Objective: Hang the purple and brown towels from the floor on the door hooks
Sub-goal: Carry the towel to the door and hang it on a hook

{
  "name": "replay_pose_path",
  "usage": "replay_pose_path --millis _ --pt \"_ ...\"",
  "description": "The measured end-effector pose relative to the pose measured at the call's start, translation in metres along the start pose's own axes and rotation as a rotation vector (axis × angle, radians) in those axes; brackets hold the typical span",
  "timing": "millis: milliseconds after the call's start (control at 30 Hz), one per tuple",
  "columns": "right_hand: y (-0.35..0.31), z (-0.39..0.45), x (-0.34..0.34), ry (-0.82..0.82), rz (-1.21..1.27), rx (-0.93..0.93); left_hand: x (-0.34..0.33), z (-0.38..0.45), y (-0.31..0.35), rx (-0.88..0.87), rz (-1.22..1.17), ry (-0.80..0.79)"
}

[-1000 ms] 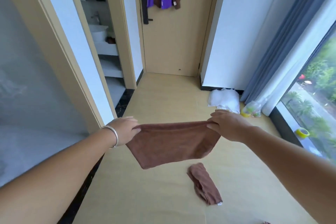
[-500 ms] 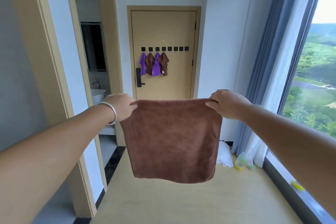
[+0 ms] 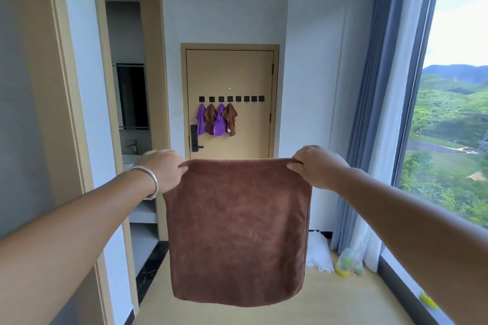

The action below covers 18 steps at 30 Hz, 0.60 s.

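A: What do our hands have?

B: Our left hand (image 3: 165, 170) pinches the top left corner of a brown towel (image 3: 237, 232), and our right hand (image 3: 315, 166) pinches the top right corner. Both sets of fingers are curled over the upper edge, and a silver bangle (image 3: 150, 179) sits on our left wrist.

A: How does the towel hang?

B: We hold it spread flat in the air in front of us, its top edge stretched level between our hands and its lower edge hanging free above the floor (image 3: 330, 303).

A: And beyond it?

B: Straight ahead we see the door (image 3: 250, 74) with a row of black hooks (image 3: 231, 99). The four hooks at the left carry towels: purple (image 3: 201, 119), brown (image 3: 210, 119), purple (image 3: 219, 121), brown (image 3: 231, 119). The hooks to their right are bare.

A: Anything at the sides?

B: On our left a doorway opens onto a sink (image 3: 129, 159). On our right a blue curtain (image 3: 383, 113) hangs beside a tall window (image 3: 454, 113), and a white bag (image 3: 318, 253) and a clear bag (image 3: 348, 264) lie on the floor near the curtain's foot.
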State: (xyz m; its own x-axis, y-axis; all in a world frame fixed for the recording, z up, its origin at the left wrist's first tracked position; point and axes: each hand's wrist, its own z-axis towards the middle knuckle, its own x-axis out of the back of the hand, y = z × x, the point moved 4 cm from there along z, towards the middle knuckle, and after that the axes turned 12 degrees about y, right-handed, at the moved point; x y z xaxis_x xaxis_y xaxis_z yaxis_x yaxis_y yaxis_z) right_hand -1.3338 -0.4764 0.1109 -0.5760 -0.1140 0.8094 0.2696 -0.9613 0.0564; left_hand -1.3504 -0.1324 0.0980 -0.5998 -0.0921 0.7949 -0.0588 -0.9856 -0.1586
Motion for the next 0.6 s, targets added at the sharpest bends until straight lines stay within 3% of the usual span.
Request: replay_pose_path --millis 300,600 --pt "0.011 0.022 -0.024 -0.001 0.042 0.008 -0.028 0.022 0.003 0.007 0.007 0.007" --pt "0.007 0.105 -0.084 -0.019 0.003 -0.021 -0.098 0.098 -0.031 -0.03 -0.032 0.009"
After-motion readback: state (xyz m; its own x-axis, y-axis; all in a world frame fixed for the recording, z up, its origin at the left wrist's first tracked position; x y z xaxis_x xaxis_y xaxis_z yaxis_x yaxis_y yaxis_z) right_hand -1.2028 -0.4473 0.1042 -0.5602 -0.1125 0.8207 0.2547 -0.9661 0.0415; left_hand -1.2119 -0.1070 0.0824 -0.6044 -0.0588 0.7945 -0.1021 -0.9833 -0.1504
